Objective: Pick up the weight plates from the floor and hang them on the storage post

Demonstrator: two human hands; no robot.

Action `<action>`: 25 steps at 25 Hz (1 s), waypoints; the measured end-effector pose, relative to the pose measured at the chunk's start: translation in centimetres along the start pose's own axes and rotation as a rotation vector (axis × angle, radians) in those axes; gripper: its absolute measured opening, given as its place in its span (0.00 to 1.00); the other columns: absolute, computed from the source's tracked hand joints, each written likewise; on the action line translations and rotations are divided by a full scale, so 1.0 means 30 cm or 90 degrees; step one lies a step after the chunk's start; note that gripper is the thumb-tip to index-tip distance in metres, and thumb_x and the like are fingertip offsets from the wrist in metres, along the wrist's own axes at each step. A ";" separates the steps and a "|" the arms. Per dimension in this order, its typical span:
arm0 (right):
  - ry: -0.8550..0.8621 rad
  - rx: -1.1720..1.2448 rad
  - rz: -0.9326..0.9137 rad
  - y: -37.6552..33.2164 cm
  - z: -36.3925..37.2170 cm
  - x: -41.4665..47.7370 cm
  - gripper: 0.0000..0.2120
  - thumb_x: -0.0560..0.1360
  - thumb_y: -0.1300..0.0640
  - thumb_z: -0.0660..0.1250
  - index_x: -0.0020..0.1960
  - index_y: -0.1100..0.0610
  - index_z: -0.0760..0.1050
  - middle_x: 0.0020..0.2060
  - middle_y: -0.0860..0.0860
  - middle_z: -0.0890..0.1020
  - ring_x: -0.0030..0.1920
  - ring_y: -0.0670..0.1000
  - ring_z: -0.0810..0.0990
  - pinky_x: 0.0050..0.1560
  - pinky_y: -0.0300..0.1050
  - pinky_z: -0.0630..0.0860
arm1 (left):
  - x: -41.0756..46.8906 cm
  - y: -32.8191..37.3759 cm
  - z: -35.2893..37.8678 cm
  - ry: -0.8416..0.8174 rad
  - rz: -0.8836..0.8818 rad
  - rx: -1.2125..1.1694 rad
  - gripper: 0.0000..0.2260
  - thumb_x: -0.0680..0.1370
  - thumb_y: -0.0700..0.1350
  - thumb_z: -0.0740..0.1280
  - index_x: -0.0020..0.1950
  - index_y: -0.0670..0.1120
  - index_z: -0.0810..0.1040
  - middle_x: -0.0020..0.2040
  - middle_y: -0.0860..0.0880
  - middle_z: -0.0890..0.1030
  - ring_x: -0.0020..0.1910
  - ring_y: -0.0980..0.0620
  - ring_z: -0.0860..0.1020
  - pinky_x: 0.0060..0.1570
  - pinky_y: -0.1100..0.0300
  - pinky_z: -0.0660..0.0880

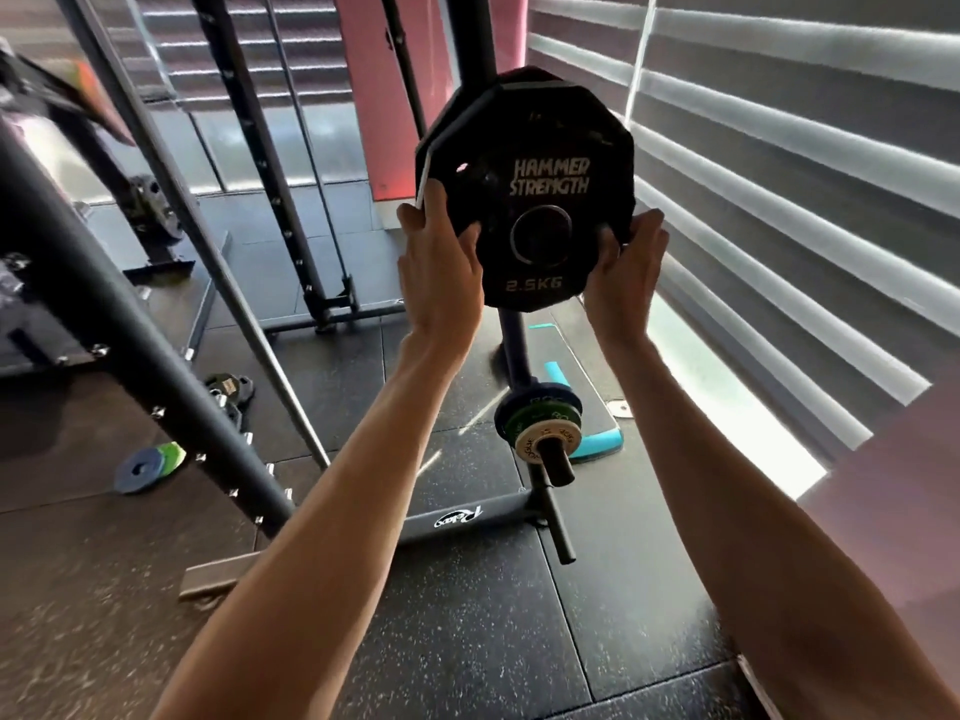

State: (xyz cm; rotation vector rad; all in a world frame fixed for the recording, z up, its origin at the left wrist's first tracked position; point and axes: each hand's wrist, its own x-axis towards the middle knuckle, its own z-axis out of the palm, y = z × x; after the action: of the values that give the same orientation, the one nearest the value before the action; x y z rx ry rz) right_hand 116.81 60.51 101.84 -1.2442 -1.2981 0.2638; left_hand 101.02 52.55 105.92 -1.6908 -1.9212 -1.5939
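1. Our left hand point(441, 257) gripped the left edge of the black 2.5KG plate point(535, 200); our right hand point(626, 262) gripped its right edge.
2. We held it upright at the storage post point(511, 340), above small plates point(540, 423) on a lower peg point(558, 467).
3. Other plates point(150, 465) lay on the floor point(467, 641) at left.

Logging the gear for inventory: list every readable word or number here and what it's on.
"HAMMER STRENGTH" on the black plate.
"2.5KG" low on the same plate.
"Relax", seemingly, upside down on the rack base.
Print on the small plates below: too blurred to read.
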 end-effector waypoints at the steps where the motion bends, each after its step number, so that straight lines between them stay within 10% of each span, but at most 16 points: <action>1: -0.006 -0.020 0.004 -0.011 -0.001 0.010 0.12 0.80 0.57 0.59 0.58 0.64 0.68 0.53 0.60 0.73 0.48 0.38 0.72 0.44 0.37 0.76 | 0.007 -0.002 -0.003 -0.005 -0.012 0.010 0.22 0.81 0.43 0.65 0.74 0.41 0.65 0.57 0.41 0.74 0.50 0.46 0.80 0.50 0.56 0.78; 4: 0.094 -0.063 -0.039 -0.071 -0.009 -0.021 0.16 0.75 0.59 0.58 0.61 0.63 0.71 0.57 0.60 0.72 0.59 0.56 0.74 0.56 0.54 0.78 | 0.012 -0.033 -0.030 -0.021 -0.033 0.050 0.23 0.81 0.49 0.65 0.70 0.38 0.67 0.59 0.39 0.76 0.52 0.42 0.81 0.49 0.50 0.81; 7: 0.164 0.029 -0.203 -0.234 0.021 -0.137 0.13 0.73 0.67 0.59 0.55 0.66 0.75 0.52 0.61 0.76 0.55 0.57 0.76 0.57 0.38 0.73 | 0.016 -0.097 -0.120 -0.077 -0.028 0.074 0.20 0.82 0.57 0.61 0.60 0.40 0.74 0.51 0.43 0.82 0.48 0.42 0.82 0.47 0.47 0.80; 15: -0.416 0.079 -0.243 -0.744 0.560 -0.781 0.09 0.75 0.60 0.57 0.49 0.57 0.76 0.41 0.50 0.82 0.43 0.55 0.82 0.42 0.49 0.77 | -0.050 -0.708 -0.753 -0.103 -0.330 0.109 0.11 0.78 0.54 0.63 0.46 0.47 0.75 0.44 0.43 0.84 0.43 0.40 0.84 0.47 0.47 0.81; 25: -0.977 0.039 -0.386 -1.390 1.104 -1.800 0.16 0.68 0.51 0.55 0.48 0.54 0.77 0.46 0.56 0.85 0.49 0.59 0.82 0.51 0.51 0.79 | -0.506 -1.419 -1.741 0.104 -0.694 0.251 0.12 0.77 0.48 0.58 0.51 0.44 0.77 0.48 0.41 0.84 0.46 0.37 0.83 0.48 0.45 0.81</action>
State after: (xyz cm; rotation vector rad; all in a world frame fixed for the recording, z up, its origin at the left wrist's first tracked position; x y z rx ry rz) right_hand 51.97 21.47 96.95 -0.3567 -2.8290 0.8851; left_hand 46.77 11.81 92.94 -0.2860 -2.9894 -1.3032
